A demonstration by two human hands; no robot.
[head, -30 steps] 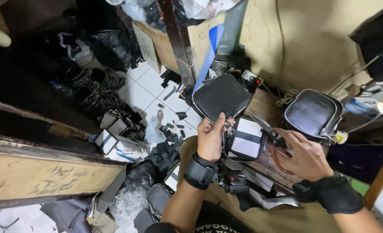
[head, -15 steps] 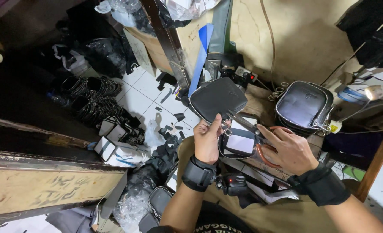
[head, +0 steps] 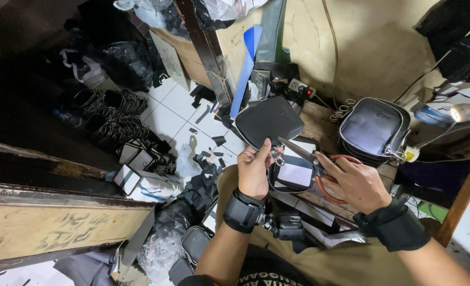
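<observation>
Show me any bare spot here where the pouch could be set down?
Little room. The white floor tiles show bare patches between the blue strip and the piles of black straps, dotted with scraps. The bench around the left hand, right hand, scissors and black bag is crowded.

Head view, steeply downward, close

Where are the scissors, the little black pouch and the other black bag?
scissors (head: 298,150), head view, on the metal blades.
little black pouch (head: 269,121), head view, middle of its flat front.
other black bag (head: 371,127), head view, on its shiny front panel.
</observation>
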